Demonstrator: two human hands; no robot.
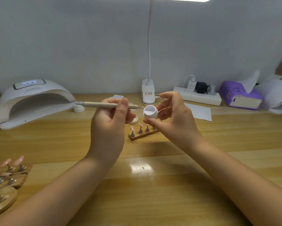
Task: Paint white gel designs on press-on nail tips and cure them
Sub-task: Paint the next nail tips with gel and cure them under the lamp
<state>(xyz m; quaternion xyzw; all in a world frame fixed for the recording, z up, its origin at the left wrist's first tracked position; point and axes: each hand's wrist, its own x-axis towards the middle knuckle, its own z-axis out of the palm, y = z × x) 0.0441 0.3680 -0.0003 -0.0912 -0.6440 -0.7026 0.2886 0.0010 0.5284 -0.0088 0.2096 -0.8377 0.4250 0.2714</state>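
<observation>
Nearest, at the near-left edge of the wooden table (153, 201), lie several wooden stands of pink nail tips (5, 173), well apart from the work; two bare forearms reach over the table toward its middle; the left hand (111, 121) grasps a slim dotting pen (104, 104), held almost level with its fine metal point aimed right, just short of the rim of a small white gel pot (150, 113); the right hand (173, 115) pinches that open pot between thumb and curled fingers, tilted so the white gel inside shows; the pot's lid (135, 120) sits on the table just behind the left hand; below the pot, between the hands, stands a short wooden strip holding four pink nail tips (141, 132) on metal pegs; far left is the curing lamp (34, 101), display lit and mouth facing the table, with a white jar (79, 108) beside it; far right are a power strip (197, 96) and a purple tissue pack (241, 95).

By my reading the step is loading the pen with white gel, no painting yet begun; the next move calls for a small dip of the point into the pot, picking up little gel, then a steady carry down to one tip on the strip without smearing its neighbours.
</observation>
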